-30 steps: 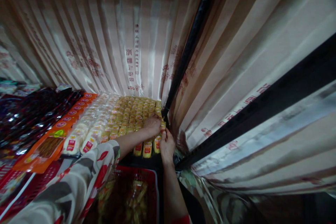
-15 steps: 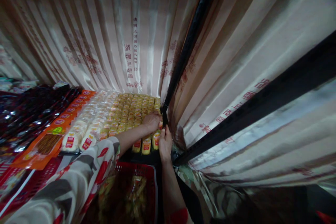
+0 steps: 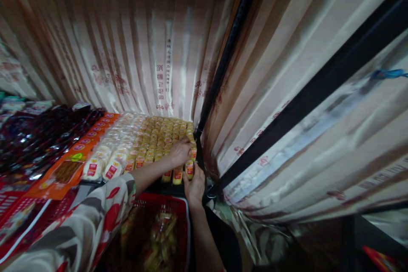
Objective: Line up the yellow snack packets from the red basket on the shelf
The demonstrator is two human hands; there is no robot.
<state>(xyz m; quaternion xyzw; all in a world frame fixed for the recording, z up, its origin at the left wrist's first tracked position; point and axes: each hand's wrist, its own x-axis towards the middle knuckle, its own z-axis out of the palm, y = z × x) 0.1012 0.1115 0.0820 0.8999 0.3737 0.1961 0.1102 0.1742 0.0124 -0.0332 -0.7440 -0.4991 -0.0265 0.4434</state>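
Observation:
Small yellow snack packets [image 3: 156, 136] with red labels stand in tight rows at the corner of the display. My left hand [image 3: 180, 152] reaches over the right-hand rows, its fingers closed on a yellow snack packet at the right edge; part of that packet is hidden. Just below, my right hand [image 3: 195, 187] has its thumb and fingers on either side of the front packet [image 3: 189, 169] in the last row. Beneath my forearms, a red basket [image 3: 187, 221] holds more clear-wrapped yellowish packets [image 3: 162, 238].
White snack packs [image 3: 113, 165], an orange bag [image 3: 66, 174] and dark shiny packages [image 3: 41, 140] line the display to the left. A black post [image 3: 219, 68] and a slanting black bar [image 3: 287, 106] border the corner. Pleated printed curtains [image 3: 137, 51] hang behind and to the right.
My right hand has moved down and left from the foot of the black post to the front packet. My left hand has shifted slightly left and down. The view has tilted a little.

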